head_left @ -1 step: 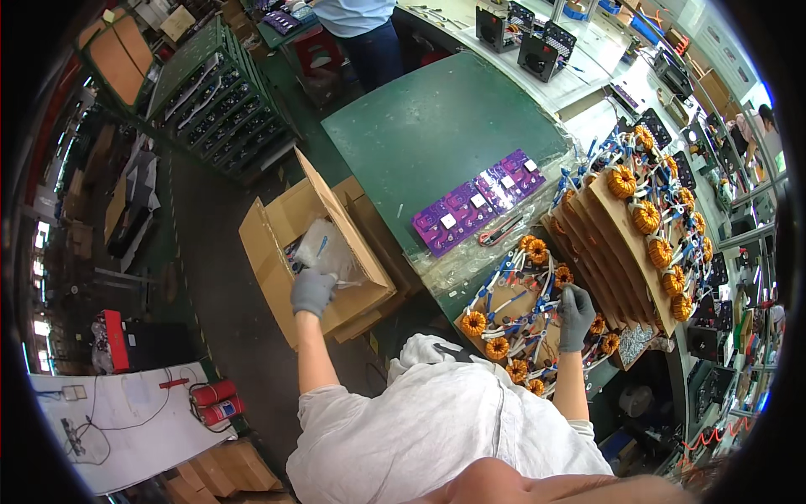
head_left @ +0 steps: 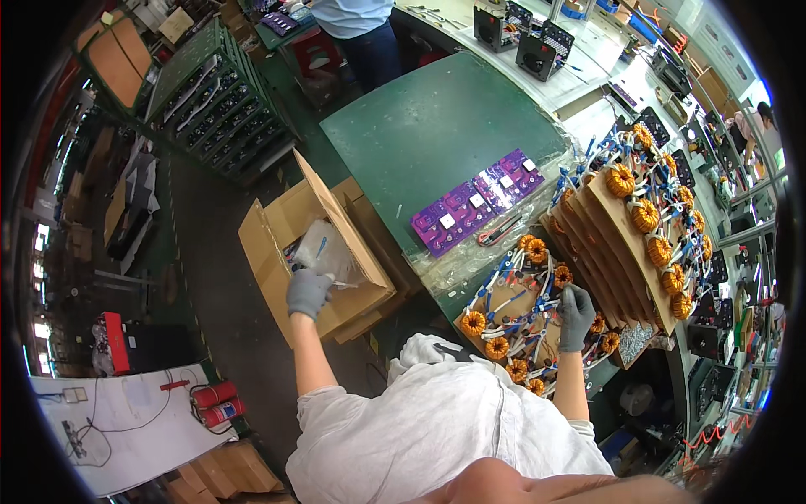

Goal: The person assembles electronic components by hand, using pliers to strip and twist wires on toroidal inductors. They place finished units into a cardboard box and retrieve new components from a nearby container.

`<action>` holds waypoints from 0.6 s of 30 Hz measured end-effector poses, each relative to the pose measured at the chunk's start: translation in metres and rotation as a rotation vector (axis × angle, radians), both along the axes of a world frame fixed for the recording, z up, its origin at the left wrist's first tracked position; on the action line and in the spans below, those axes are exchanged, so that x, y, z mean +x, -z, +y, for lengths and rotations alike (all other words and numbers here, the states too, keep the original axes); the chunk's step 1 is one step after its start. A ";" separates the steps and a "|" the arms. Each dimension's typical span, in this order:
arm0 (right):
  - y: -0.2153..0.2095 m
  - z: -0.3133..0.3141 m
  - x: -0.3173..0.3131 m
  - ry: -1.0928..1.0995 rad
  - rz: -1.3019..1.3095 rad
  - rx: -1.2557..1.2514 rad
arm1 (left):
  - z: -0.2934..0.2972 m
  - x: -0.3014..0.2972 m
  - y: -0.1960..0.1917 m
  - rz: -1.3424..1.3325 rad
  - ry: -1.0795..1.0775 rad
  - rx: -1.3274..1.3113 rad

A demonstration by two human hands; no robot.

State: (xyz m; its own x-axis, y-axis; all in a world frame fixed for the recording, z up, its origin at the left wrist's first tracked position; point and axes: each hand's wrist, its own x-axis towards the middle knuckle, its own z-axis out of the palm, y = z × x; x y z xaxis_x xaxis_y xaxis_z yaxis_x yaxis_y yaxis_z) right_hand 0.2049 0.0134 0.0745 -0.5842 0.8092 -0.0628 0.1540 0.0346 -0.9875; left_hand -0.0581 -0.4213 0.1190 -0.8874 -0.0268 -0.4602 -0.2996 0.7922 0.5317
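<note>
Green table (head_left: 403, 109), cardboard box (head_left: 265, 262) beside it.
My left hand (head_left: 308, 293) in the box, right hand (head_left: 576, 317) among orange coils (head_left: 473, 323); I can't tell if either grips.

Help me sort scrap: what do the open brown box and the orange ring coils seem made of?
Open brown box: matte, probably cardboard, judging by its folded flaps. Orange ring coils: slightly shiny, perhaps enamelled copper wire, given their ribbed windings.

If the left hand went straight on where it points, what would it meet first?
Most likely the translucent, crumpled plastic bag inside the open brown cardboard box; depth is unclear, and the grey-gloved left hand may be touching it.
</note>
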 end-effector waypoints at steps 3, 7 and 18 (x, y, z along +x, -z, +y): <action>-0.004 -0.003 0.005 0.025 0.001 -0.004 | 0.006 0.004 -0.050 0.133 -0.057 0.179; -0.009 -0.008 0.007 0.017 -0.005 0.037 | 0.038 0.011 -0.107 0.235 -0.107 0.457; -0.118 -0.042 -0.010 -0.595 -0.225 0.053 | 0.289 0.068 -0.091 -0.424 0.941 0.762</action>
State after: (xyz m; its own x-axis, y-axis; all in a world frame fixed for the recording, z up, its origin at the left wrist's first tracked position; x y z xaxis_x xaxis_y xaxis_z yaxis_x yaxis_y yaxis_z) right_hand 0.1951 -0.0284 0.1925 -0.9120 0.3552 -0.2053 0.2968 0.2257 -0.9279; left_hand 0.0101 -0.1318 0.2098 -0.2015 0.9214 -0.3323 -0.0490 0.3294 0.9429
